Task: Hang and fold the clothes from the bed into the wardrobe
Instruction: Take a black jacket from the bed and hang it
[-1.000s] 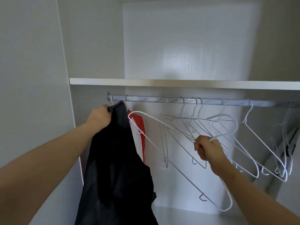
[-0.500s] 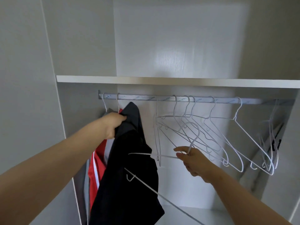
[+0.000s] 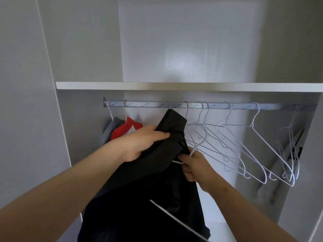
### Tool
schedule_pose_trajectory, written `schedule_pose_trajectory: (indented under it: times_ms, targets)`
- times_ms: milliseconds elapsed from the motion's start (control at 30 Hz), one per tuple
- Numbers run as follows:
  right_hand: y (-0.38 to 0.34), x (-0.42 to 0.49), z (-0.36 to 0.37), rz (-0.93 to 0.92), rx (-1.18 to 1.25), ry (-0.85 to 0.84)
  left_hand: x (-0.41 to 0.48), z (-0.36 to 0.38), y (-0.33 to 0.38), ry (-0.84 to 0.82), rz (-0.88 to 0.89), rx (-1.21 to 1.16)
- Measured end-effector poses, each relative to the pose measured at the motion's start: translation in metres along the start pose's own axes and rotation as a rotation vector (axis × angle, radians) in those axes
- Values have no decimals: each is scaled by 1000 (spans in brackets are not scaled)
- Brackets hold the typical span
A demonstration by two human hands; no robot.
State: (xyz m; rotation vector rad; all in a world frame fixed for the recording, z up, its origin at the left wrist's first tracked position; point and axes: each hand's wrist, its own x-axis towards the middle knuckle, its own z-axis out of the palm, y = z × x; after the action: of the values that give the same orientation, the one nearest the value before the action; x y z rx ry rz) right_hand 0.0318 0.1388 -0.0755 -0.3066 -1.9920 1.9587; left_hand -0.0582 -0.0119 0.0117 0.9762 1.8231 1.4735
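The black garment (image 3: 148, 198) hung in front of the open wardrobe. Its long axis ran nearly upright, from a bunched peak at 12 o'clock just under the rail (image 3: 192, 106) to loose folds at 6 o'clock. The left hand (image 3: 139, 144) clamped the upper cloth, with the fingers laid over it and the thumb beneath. At 4 o'clock from it, the right hand (image 3: 194, 165) pinched the neck of a white hanger (image 3: 201, 137) with curled fingers. The hook pointed up toward 12 o'clock, and one wire arm crossed the cloth on a slant from 10 to 4 o'clock.

Along the rail toward 3 o'clock hung a row of empty hangers (image 3: 253, 137). At 9 o'clock a red garment (image 3: 125, 128) and a grey garment (image 3: 110, 128) hung side by side. A white shelf (image 3: 174, 86) spanned the pale grey wardrobe above the rail.
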Motion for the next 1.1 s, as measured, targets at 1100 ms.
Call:
schedule_pose_trajectory:
  times_ms: [1100]
  targets:
    - [-54,-10,-24,-630,-457,648,34,19,-18,282,573,696]
